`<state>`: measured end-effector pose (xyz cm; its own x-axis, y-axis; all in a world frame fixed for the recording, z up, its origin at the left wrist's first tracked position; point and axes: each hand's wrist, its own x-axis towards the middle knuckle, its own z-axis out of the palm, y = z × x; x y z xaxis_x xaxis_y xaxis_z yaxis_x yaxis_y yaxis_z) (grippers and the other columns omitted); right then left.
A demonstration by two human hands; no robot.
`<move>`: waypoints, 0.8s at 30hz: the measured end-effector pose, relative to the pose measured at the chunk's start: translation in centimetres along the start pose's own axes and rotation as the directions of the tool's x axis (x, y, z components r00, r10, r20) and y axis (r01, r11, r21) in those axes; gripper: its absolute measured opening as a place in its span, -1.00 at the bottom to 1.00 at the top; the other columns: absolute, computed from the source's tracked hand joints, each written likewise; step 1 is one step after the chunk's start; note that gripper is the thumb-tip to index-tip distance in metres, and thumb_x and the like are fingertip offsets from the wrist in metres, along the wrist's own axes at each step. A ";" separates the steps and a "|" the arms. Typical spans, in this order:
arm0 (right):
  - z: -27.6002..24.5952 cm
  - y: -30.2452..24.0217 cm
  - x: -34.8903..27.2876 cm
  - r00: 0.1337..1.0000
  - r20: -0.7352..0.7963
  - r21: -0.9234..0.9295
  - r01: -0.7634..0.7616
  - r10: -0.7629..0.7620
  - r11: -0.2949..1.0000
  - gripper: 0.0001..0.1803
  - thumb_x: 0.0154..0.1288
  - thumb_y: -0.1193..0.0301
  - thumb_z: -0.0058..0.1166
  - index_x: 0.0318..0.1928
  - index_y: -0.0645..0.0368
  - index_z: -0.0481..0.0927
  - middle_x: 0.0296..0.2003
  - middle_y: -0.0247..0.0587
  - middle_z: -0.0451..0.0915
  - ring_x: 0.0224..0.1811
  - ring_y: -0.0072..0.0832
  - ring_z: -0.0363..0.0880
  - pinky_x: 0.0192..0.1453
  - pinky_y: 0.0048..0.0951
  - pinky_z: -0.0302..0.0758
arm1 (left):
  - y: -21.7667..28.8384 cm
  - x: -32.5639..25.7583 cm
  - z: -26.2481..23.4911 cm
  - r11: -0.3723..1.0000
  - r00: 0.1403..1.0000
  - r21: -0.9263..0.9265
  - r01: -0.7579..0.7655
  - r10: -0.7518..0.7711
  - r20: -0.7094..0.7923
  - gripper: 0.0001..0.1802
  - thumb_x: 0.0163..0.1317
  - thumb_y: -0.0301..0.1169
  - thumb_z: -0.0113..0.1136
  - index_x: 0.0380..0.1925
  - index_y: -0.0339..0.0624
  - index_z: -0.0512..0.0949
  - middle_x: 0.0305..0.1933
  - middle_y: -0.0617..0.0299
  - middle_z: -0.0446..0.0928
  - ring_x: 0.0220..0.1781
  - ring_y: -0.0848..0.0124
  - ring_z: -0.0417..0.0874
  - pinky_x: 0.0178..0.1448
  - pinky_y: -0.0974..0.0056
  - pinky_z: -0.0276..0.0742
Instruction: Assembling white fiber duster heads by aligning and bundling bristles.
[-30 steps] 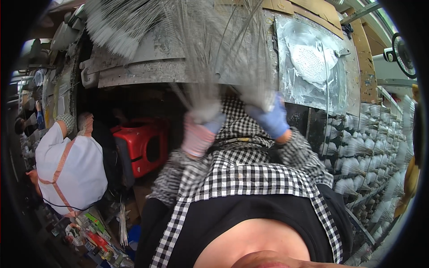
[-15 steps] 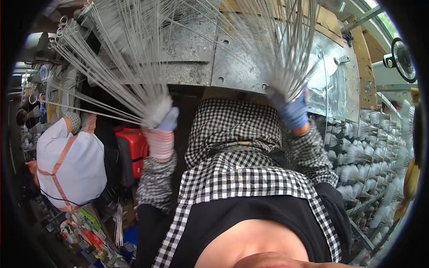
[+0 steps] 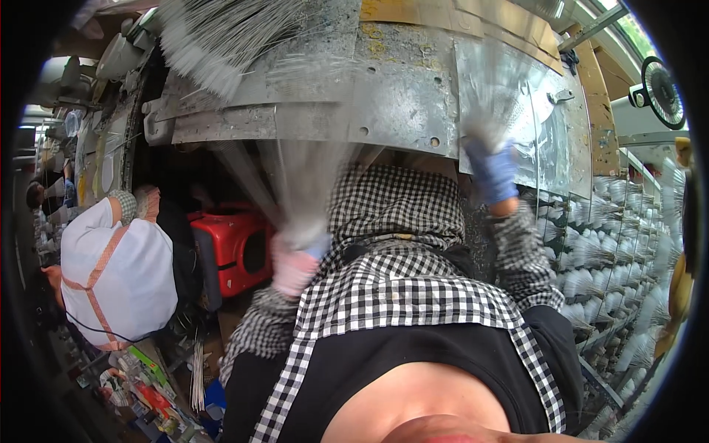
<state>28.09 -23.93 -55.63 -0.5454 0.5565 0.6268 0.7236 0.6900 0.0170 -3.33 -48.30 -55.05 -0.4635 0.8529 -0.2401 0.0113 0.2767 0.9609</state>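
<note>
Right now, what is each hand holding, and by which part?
The left hand grips a blurred bundle of thin strands by its near end; the right hand holds a similar bundle likewise.

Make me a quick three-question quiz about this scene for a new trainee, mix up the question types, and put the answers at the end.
1. Multiple choice. The right hand wears a glove of mainly which colour?
A) green
B) blue
C) black

2. True or false? The left hand holds a bundle of thin stems, blurred in the picture.

3. Fill in the gap. The round fan shows near the ____ edge of the picture.

Key: 1 B; 2 true; 3 right.
</note>
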 end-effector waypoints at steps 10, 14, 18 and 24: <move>1.2 -10.5 -4.5 0.326 0.921 0.358 -0.924 0.212 -0.133 -0.48 0.17 0.26 0.51 0.09 0.20 0.66 -0.04 -0.13 0.72 0.02 -0.39 0.67 0.15 -0.42 0.62 | -4.5 3.6 9.4 0.955 0.942 0.254 0.155 -0.221 0.254 -0.60 0.24 -0.32 0.49 0.03 -0.18 0.63 0.06 0.15 0.69 0.04 0.35 0.70 0.16 0.22 0.63; 4.1 -11.2 -7.1 0.359 0.933 0.339 -0.848 0.030 -0.407 -0.29 0.13 0.22 0.57 0.23 0.25 0.58 0.02 -0.18 0.71 0.08 -0.41 0.65 0.23 -0.38 0.58 | -7.0 4.4 10.8 0.809 0.803 -0.246 0.534 -0.395 0.446 -0.45 0.14 -0.52 0.42 0.20 -0.19 0.59 0.09 0.21 0.69 0.15 0.35 0.67 0.26 0.26 0.59; 2.5 -10.1 -3.0 0.301 0.938 0.195 -0.871 -0.175 -0.451 -0.20 0.07 0.29 0.60 0.28 0.25 0.49 0.06 -0.16 0.66 0.14 -0.38 0.61 0.35 -0.30 0.52 | -2.7 6.4 11.2 0.948 0.616 0.202 0.247 -0.314 0.722 -0.48 0.24 -0.41 0.37 0.23 -0.15 0.55 0.12 0.18 0.66 0.21 0.35 0.64 0.35 0.26 0.55; -1.6 -9.8 -0.1 0.566 0.810 0.554 -0.825 0.155 0.114 -0.04 -0.10 0.20 0.65 0.30 0.23 0.41 0.05 -0.10 0.67 0.12 -0.32 0.66 0.26 -0.32 0.60 | -2.5 5.3 12.6 1.000 0.620 -0.004 -0.014 0.011 0.784 -0.28 0.36 -0.06 0.25 0.40 -0.15 0.31 0.35 0.05 0.46 0.42 0.18 0.45 0.58 0.12 0.33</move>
<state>21.68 -31.51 -54.58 -0.5392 0.7965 -0.2736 0.2974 -0.1238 -0.9467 5.35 -38.89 -60.46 0.4074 0.8795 -0.2461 0.0147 0.2631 0.9647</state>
